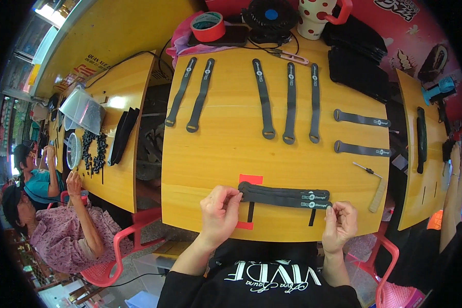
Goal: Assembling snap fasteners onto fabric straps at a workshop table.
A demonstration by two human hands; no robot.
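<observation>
My left hand (220, 213) pinches the round, slotted end of a small fanned stack of dark grey straps (287, 197) near the table's front edge. At the other end, by the white lettering, the fingers of my right hand (340, 222) are closed on the stack. Under and beside it, red tape (251, 178) and black tape strips (251, 212) mark the tabletop. Farther back, similar single straps lie spread out: two at the left (199, 97), three in the middle (291, 102), and two crosswise at the right (362, 148).
At the back are a red tape roll (208, 34), a black fan (270, 18), a spotted mug (312, 18), pink-handled snips (291, 56) and stacked black pieces (358, 73). A thin tool (365, 169) lies at right. Two people sit by the left table (122, 92); another person's arm (450, 195) shows right.
</observation>
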